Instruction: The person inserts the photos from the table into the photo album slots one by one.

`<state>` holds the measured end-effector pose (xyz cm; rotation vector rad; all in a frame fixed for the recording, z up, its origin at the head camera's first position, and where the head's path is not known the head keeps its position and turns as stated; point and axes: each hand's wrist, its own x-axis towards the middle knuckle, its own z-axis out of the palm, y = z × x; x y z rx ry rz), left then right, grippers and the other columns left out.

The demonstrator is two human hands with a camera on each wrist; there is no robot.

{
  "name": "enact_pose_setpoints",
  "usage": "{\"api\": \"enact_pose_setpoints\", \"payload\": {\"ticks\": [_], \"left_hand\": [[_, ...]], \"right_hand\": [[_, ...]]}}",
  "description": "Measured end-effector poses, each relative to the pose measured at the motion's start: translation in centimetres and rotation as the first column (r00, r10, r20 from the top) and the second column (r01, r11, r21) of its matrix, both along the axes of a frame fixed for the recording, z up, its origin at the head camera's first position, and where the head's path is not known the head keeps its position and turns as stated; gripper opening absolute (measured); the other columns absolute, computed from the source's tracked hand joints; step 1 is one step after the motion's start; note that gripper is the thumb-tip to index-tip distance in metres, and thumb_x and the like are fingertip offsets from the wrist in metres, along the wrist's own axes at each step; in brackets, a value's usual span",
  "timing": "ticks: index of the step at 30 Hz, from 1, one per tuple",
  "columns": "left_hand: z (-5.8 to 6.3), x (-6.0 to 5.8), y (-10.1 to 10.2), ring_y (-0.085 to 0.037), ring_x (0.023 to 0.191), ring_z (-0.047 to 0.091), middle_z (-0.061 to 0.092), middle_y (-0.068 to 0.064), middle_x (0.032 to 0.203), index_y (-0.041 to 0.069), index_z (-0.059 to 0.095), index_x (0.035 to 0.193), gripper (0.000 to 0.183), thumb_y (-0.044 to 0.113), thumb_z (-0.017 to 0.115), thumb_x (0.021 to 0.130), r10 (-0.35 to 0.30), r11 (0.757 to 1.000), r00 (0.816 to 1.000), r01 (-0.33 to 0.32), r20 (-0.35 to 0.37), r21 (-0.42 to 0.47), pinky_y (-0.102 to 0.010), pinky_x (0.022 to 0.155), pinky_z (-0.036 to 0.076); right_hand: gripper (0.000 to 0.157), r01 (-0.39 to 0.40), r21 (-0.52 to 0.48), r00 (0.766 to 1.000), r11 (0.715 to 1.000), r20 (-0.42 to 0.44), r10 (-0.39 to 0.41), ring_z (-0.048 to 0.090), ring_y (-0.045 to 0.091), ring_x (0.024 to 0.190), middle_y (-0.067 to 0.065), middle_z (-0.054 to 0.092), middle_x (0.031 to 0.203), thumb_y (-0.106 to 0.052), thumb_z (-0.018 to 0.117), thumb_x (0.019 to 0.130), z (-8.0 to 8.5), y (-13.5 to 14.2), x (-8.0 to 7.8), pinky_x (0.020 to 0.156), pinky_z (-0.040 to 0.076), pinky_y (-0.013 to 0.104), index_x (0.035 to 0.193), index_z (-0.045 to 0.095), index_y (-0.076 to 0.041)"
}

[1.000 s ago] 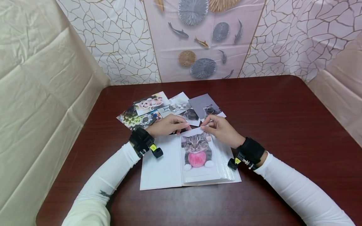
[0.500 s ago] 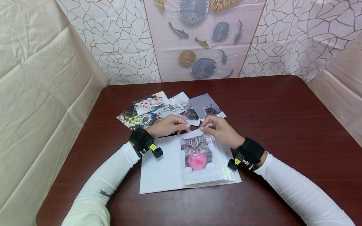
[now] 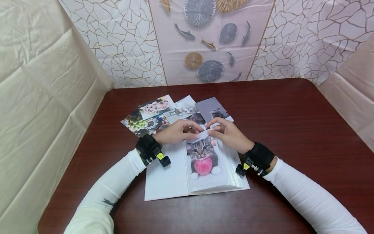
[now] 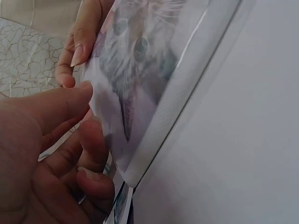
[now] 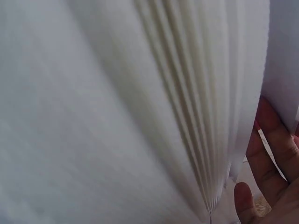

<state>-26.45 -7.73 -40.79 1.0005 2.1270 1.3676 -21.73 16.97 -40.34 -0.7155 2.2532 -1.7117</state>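
Observation:
A white photo album (image 3: 167, 172) lies spread on the table, its blank inside cover on the left and a stack of clear pocket pages on the right. In the top pocket sits a cat photo (image 3: 203, 166), showing a tabby with a pink ball. My left hand (image 3: 178, 130) pinches the photo's top edge near the middle, thumb in front and fingers behind in the left wrist view. At the top right corner, my right hand (image 3: 229, 134) holds the same edge between thumb and forefinger. Whether the fingers grip the pocket film too, I cannot tell.
Beyond the album lie several loose photos: a grey cat print (image 3: 208, 106), a white kitten print (image 3: 182, 109), a pinkish kitten print (image 3: 156, 107) and a succulent print (image 3: 135, 122). They overlap on the dark red wooden table (image 3: 277, 113). Patterned cloth hangs behind.
My left hand has shifted right along the photo's top edge, closer to my right hand, and its fingers have drawn together on it. The right hand stays at the corner.

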Motion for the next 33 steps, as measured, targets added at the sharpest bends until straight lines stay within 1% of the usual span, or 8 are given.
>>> {"api": "enact_pose_setpoints", "payload": {"ticks": [6, 9, 13, 17, 19, 25, 30, 33], "left_hand": [[-0.07, 0.15, 0.14, -0.017, 0.079, 0.055, 0.065, -0.004, 0.112, 0.01, 0.066, 0.117, 0.027, 0.021, 0.062, 0.092, 0.027, 1.0, 1.0, -0.027, -0.014, 0.008, -0.028, 0.07, 0.046], [-0.09, 0.27, 0.23, -0.016, 0.073, 0.053, 0.065, -0.003, 0.11, 0.011, 0.067, 0.116, 0.026, 0.021, 0.063, 0.092, 0.034, 0.999, 0.999, -0.034, -0.019, 0.014, -0.028, 0.066, 0.045], [-0.14, 0.42, 0.37, -0.015, 0.069, 0.051, 0.064, -0.003, 0.102, 0.01, 0.067, 0.112, 0.024, 0.021, 0.065, 0.091, 0.046, 0.998, 0.998, -0.045, -0.034, 0.035, -0.027, 0.064, 0.043], [-0.14, 0.52, 0.45, -0.016, 0.068, 0.049, 0.06, -0.005, 0.091, 0.007, 0.065, 0.107, 0.019, 0.018, 0.064, 0.091, 0.051, 0.996, 0.998, -0.049, -0.026, 0.069, -0.026, 0.062, 0.041], [-0.06, 0.57, 0.44, -0.017, 0.068, 0.048, 0.06, -0.006, 0.086, 0.006, 0.064, 0.105, 0.017, 0.016, 0.063, 0.092, 0.047, 0.995, 0.999, -0.046, -0.014, 0.083, -0.026, 0.061, 0.041], [0.35, 0.6, 0.3, -0.017, 0.062, 0.044, 0.06, -0.006, 0.08, 0.005, 0.065, 0.103, 0.014, 0.014, 0.059, 0.094, 0.047, 0.995, 0.999, -0.046, -0.01, 0.091, -0.026, 0.057, 0.038], [0.43, 0.41, 0.06, -0.014, 0.064, 0.044, 0.059, -0.005, 0.081, 0.005, 0.066, 0.104, 0.016, 0.015, 0.058, 0.095, 0.055, 0.996, 0.998, -0.052, -0.033, 0.078, -0.025, 0.058, 0.036], [0.57, 0.32, -0.18, -0.015, 0.061, 0.044, 0.058, -0.006, 0.079, 0.005, 0.067, 0.104, 0.017, 0.016, 0.058, 0.095, 0.06, 0.996, 0.998, -0.057, -0.038, 0.071, -0.025, 0.055, 0.036]], "right_hand": [[0.03, -0.007, -0.011, 1.0, 1.0, 0.014, 0.007, 0.04, 0.022, 0.058, 0.018, 0.069, 0.096, -0.018, 0.056, 0.096, 0.12, 0.14, -0.09, 0.054, 0.027, 0.032, 0.121, 0.049, -0.002], [0.032, -0.005, -0.01, 1.0, 1.0, 0.025, 0.006, 0.05, 0.019, 0.064, 0.018, 0.07, 0.101, -0.019, 0.057, 0.096, 0.14, 0.17, -0.1, 0.056, 0.03, 0.03, 0.121, 0.049, -0.002], [0.035, -0.009, -0.013, 0.999, 1.0, 0.042, 0.01, 0.062, 0.016, 0.082, 0.018, 0.07, 0.105, -0.021, 0.057, 0.096, 0.21, 0.26, -0.11, 0.068, 0.038, 0.028, 0.124, 0.048, -0.002], [0.038, -0.021, -0.013, 0.998, 1.0, 0.064, 0.021, 0.064, 0.018, 0.094, 0.015, 0.07, 0.106, -0.023, 0.057, 0.096, 0.48, 0.31, 0.01, 0.083, 0.043, 0.031, 0.127, 0.047, -0.003], [0.039, -0.032, -0.009, 0.997, 0.999, 0.07, 0.033, 0.064, 0.018, 0.098, 0.012, 0.071, 0.105, -0.024, 0.056, 0.097, 0.53, 0.36, 0.04, 0.087, 0.043, 0.033, 0.128, 0.046, -0.003], [0.039, -0.087, -0.009, 0.993, 0.996, 0.083, 0.088, 0.064, 0.022, 0.099, 0.008, 0.071, 0.096, -0.027, 0.051, 0.099, 0.55, 0.33, 0.03, 0.093, 0.043, 0.041, 0.129, 0.045, -0.002], [0.037, -0.121, 0.034, 0.99, 0.992, 0.071, 0.119, 0.065, 0.023, 0.098, 0.012, 0.068, 0.101, -0.029, 0.046, 0.101, 0.33, 0.29, -0.15, 0.094, 0.046, 0.041, 0.127, 0.049, -0.003], [0.035, -0.132, 0.068, 0.989, 0.989, 0.072, 0.127, 0.065, 0.023, 0.097, 0.012, 0.067, 0.105, -0.03, 0.044, 0.102, 0.31, 0.26, -0.17, 0.093, 0.046, 0.04, 0.123, 0.052, -0.004]]}}
